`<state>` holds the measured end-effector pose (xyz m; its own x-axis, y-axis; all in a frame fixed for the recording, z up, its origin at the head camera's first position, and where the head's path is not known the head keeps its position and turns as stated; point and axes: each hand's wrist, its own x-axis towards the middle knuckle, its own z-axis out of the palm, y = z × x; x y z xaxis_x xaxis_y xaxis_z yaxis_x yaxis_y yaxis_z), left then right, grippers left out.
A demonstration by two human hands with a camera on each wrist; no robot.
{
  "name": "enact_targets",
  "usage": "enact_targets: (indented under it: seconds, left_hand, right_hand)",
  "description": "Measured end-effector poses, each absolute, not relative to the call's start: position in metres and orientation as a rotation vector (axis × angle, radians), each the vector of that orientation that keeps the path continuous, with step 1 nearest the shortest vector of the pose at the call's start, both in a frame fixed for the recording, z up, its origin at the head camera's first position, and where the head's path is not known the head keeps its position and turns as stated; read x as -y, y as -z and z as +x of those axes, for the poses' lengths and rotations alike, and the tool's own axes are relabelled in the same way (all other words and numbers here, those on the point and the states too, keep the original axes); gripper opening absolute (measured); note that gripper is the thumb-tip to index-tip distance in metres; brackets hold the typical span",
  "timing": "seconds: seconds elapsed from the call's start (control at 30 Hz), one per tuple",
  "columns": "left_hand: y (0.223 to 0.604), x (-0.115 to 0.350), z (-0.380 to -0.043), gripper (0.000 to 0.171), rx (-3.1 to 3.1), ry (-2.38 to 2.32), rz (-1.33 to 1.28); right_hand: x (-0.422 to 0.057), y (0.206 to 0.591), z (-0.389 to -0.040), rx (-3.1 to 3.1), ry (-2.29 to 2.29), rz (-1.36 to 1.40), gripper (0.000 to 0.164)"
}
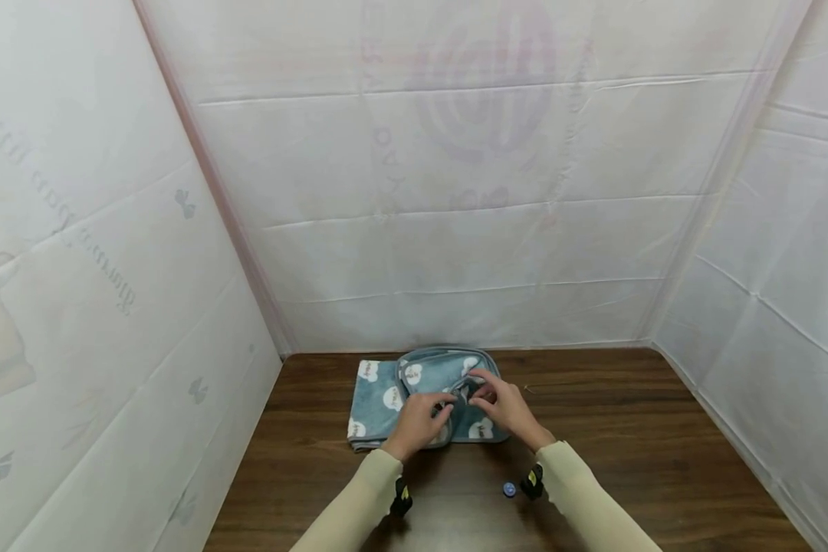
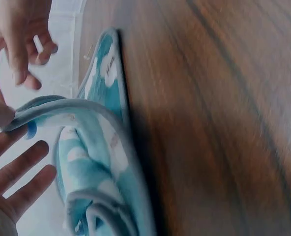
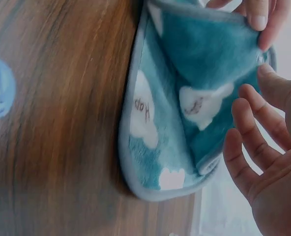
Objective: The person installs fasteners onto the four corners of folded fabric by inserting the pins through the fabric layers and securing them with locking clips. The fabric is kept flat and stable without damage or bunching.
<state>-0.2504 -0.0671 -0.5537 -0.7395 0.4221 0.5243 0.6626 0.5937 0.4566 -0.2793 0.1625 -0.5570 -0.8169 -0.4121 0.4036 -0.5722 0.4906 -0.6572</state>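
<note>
Blanket (image 1: 374, 391), teal with white lettered clouds and grey trim (image 2: 69, 103), lies partly folded on a brown wooden table (image 1: 628, 460). Left hand (image 1: 415, 422), at the blanket's near side, pinches its raised trim between thumb and forefinger, the other fingers spread apart. Right hand (image 1: 504, 405), beside that raised trim, has its fingers loosely bent and spaced out; whether its thumb touches the blanket cannot be told. Nearer the person than the blanket, a blue disc (image 1: 509, 489) lies flat. White sheeting (image 1: 455, 261) with faded print rises behind the blanket and to both sides.
</note>
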Motion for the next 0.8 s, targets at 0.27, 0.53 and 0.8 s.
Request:
enact_targets:
  seconds: [0.27,0.53,0.8]
  left_hand:
    - [0.547,0.086,-0.261,0.026,2.482,0.824,-0.762]
    - [0.549,0.107,-0.272,0.046,2.497,0.788,-0.682]
    - [0.555,0.122,-0.280,0.075,2.707,0.795,-0.587]
  right_hand:
    - [-0.177,0.563,-0.274,2.595,-1.266,0.766,0.042]
    - [-0.187,0.566,-0.268,2.708,-1.242,0.617,0.034]
    - [-0.195,0.571,-0.267,2.710,-1.235,0.634,0.034]
